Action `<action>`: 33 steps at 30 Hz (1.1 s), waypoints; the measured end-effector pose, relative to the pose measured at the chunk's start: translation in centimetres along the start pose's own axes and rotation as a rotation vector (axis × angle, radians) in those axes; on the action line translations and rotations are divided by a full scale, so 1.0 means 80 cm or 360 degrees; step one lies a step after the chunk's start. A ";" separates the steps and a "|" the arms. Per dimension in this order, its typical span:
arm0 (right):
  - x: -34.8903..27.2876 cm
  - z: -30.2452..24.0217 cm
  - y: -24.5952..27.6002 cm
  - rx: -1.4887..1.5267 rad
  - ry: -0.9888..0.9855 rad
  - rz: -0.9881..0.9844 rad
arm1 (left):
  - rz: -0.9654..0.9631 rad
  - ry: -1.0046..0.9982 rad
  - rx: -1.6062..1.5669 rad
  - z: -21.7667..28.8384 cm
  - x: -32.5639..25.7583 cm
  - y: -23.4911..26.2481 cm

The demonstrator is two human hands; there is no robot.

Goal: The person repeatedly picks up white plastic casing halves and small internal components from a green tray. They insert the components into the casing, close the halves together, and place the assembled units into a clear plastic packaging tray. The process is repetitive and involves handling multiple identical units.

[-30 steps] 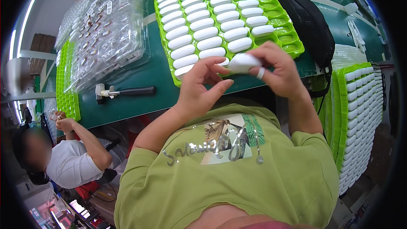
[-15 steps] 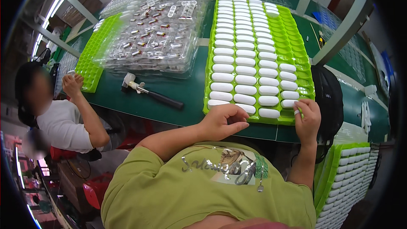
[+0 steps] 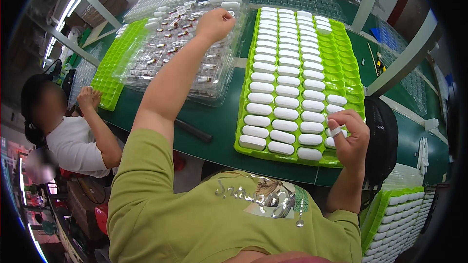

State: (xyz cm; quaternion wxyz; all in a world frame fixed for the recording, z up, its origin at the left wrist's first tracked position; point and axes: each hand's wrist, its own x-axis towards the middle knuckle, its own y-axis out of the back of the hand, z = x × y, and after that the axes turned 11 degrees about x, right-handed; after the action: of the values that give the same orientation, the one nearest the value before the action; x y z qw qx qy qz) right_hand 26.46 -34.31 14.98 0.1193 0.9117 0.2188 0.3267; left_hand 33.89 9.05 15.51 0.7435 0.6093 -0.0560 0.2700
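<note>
Co-worker point(image 3: 73, 131): sits at the left table edge, one hand at a green tray's end.
Clear tray point(image 3: 161, 53): holds small metal parts.
Left hand point(image 3: 214, 23): stretched over the clear tray, fingertips pinched narrow; what they hold cannot be told.
Green tray point(image 3: 341, 75): rows of white cases, right columns partly bare.
Right hand point(image 3: 348, 136): at the green tray's near right corner, fingers closed round a white case point(image 3: 335, 131).

Head-worn fisheye, downward over workbench point(image 3: 214, 122)

A small white oblong case point(image 3: 335, 131) sits pinched at the right hand's fingertips, at four o'clock over the green tray point(image 3: 348, 75) filled with rows of like cases.
</note>
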 end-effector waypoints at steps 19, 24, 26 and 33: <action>0.003 0.044 -0.030 0.0268 -0.0111 -0.0159 | -0.0228 -0.0145 0.1164 -0.027 0.185 -0.062; 0.009 0.038 -0.033 0.0287 -0.0106 -0.0128 | -0.0189 0.0028 -0.0097 -0.003 0.150 -0.009; 0.017 0.028 -0.036 0.0280 -0.0068 -0.0139 | -0.0316 0.0156 -0.0980 0.006 0.113 0.004; 0.081 0.004 -0.103 0.0720 -0.0503 -0.0220 | -0.0689 0.0227 -0.1896 0.098 -0.097 0.035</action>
State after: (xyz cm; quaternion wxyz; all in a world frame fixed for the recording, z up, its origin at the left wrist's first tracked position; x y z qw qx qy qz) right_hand 28.51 -24.03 15.25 -0.0326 0.9376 0.3266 0.1145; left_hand 27.92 -0.59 16.75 0.9944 0.0694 -0.0226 0.0759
